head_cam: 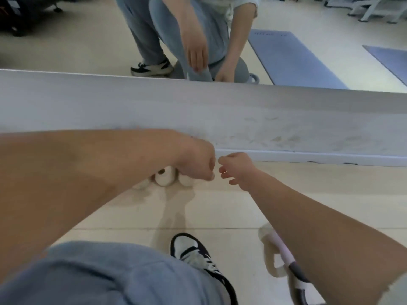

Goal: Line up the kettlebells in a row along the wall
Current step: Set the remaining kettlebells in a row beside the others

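My left hand (198,161) is closed into a fist low at the foot of the white wall base (286,128). Under it sits a cream kettlebell (164,178), mostly hidden by my wrist, and the fist seems to grip its top. My right hand (237,170) hovers just to the right, fingers loosely curled and apart, holding nothing, almost touching the left fist. A second cream kettlebell handle (269,249) shows on the floor at the lower right, partly behind my right forearm.
A mirror (66,40) above the wall base reflects me crouching, with blue mats (293,58) behind. My shoe (193,254) and knee (99,276) fill the lower foreground. A pink and grey object (295,267) lies by the second handle. Pale tiled floor (220,208) runs along the wall.
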The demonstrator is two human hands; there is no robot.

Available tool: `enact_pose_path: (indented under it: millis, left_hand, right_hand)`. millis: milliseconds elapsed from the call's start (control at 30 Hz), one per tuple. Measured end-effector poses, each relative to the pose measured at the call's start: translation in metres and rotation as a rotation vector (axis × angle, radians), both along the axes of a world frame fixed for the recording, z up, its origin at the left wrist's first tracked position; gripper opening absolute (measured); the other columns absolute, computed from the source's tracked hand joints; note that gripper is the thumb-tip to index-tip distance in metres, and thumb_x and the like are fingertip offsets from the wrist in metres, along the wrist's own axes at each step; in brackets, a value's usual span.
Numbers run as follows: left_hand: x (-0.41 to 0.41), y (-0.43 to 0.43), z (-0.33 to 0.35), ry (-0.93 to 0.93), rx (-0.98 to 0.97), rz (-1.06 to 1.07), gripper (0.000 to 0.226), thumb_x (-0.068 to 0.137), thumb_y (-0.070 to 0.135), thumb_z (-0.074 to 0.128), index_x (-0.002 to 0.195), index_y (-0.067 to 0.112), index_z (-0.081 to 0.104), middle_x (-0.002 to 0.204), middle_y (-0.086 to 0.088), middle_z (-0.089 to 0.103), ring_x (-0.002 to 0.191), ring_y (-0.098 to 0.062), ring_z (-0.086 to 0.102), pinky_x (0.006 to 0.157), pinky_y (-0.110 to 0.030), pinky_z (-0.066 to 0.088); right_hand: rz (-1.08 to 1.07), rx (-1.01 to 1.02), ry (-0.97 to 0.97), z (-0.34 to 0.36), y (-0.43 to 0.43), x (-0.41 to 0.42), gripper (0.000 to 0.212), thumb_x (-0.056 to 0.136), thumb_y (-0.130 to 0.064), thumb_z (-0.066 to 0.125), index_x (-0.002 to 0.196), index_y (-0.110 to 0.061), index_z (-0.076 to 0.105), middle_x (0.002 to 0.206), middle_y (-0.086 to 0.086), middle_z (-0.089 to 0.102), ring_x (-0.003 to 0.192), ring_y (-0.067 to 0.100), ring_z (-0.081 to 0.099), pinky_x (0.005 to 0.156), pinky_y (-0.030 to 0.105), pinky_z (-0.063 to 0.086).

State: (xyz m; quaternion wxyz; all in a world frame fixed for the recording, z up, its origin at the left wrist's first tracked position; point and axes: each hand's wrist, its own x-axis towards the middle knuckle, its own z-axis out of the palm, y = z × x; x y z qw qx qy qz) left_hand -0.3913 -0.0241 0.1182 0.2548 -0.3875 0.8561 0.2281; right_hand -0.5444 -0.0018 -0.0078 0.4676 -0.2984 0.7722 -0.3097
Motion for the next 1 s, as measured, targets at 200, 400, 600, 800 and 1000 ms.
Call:
enact_pose_path:
  millis: [200, 400, 600, 800, 1000]
  left_hand:
    - [-0.088, 0.03, -0.016, 0.224, 0.086, 0.148, 0.028, 0.097, 0.041, 0.056, 0.11, 0.021, 0.07, 0.104, -0.005, 0.073, 0.092, -0.023, 0.072, 0.057, -0.023, 0.058]
    - [-0.151, 0.11, -0.141, 0.324, 0.237, 0.358, 0.027, 0.095, 0.022, 0.055, 0.102, 0.0, 0.07, 0.11, -0.02, 0.07, 0.101, -0.036, 0.065, 0.074, -0.031, 0.047]
    - [-0.148, 0.161, -0.194, 0.329, 0.435, 0.345, 0.018, 0.096, 0.017, 0.048, 0.087, 0.017, 0.063, 0.1, -0.014, 0.068, 0.096, -0.036, 0.065, 0.064, -0.03, 0.039]
    - [-0.16, 0.142, -0.202, 0.324, 0.414, 0.294, 0.034, 0.099, 0.022, 0.048, 0.132, 0.017, 0.058, 0.13, -0.005, 0.061, 0.112, -0.026, 0.06, 0.09, -0.031, 0.049]
    - [-0.179, 0.148, -0.211, 0.259, 0.536, 0.22, 0.027, 0.097, 0.026, 0.056, 0.123, 0.021, 0.057, 0.118, -0.004, 0.063, 0.108, -0.026, 0.062, 0.083, -0.031, 0.048]
  right_hand:
    - [-0.183, 0.119, 0.166, -0.051, 0.09, -0.073, 0.016, 0.082, -0.022, 0.063, 0.071, -0.011, 0.06, 0.066, 0.009, 0.063, 0.06, 0.026, 0.058, 0.054, 0.029, 0.042]
    - [-0.247, 0.599, 0.494, -0.114, 0.195, -0.113, 0.053, 0.094, -0.033, 0.052, 0.14, -0.006, 0.055, 0.137, 0.017, 0.058, 0.127, 0.034, 0.054, 0.108, 0.044, 0.043]
    - [-0.397, 0.473, 0.677, -0.14, 0.199, -0.132, 0.062, 0.083, -0.055, 0.063, 0.125, -0.009, 0.055, 0.123, 0.013, 0.062, 0.117, 0.035, 0.057, 0.101, 0.044, 0.047]
    - [-0.832, 0.606, 0.172, -0.136, 0.21, -0.167, 0.085, 0.077, -0.056, 0.079, 0.135, -0.005, 0.046, 0.123, 0.016, 0.058, 0.112, 0.041, 0.062, 0.088, 0.045, 0.052]
    - [-1.009, 0.332, -0.085, -0.12, 0.19, -0.165, 0.029, 0.082, -0.011, 0.079, 0.103, 0.005, 0.068, 0.072, 0.014, 0.064, 0.065, 0.03, 0.062, 0.069, 0.039, 0.055]
